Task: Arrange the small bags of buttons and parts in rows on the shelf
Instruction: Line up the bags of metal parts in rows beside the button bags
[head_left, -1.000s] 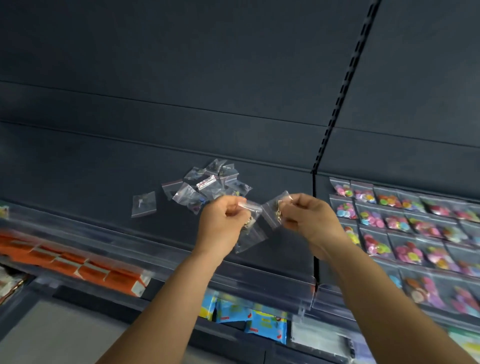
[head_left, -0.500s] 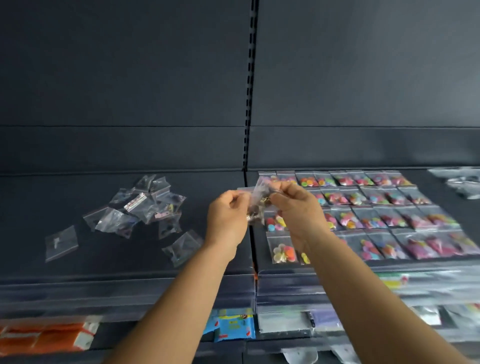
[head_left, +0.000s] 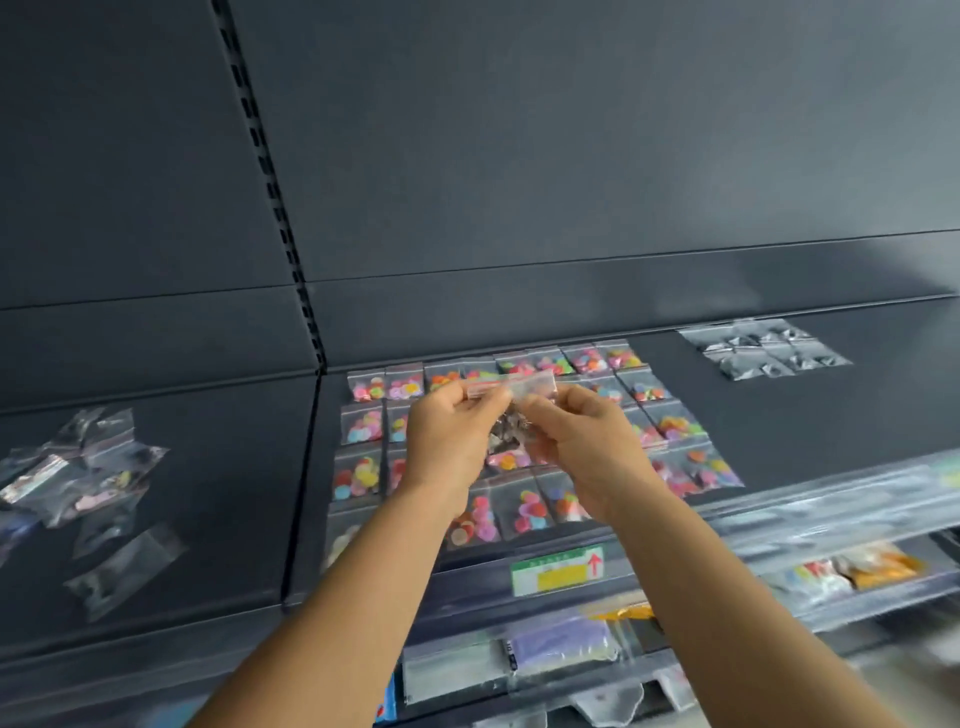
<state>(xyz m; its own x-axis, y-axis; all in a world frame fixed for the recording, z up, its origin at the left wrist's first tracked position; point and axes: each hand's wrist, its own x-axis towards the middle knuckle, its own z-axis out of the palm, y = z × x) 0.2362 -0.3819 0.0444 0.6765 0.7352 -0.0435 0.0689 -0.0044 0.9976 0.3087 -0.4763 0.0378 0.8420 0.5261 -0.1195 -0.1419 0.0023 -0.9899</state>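
Note:
Both my hands hold one small clear bag of metal parts above the dark shelf. My left hand pinches its left side and my right hand pinches its right side. Under the hands lie rows of small bags of coloured buttons, flat and side by side. A small block of clear bags with dark parts is laid out at the back right. A loose heap of clear bags lies on the left shelf section.
A slotted upright divides the two shelf sections. A clear front rail with a green and yellow price label runs along the shelf edge. Lower shelves hold packaged goods.
The view has swung right, so the button rows now lie under my hands and the loose heap sits far left. The hands still hold the bag between them, now held higher over the rows.

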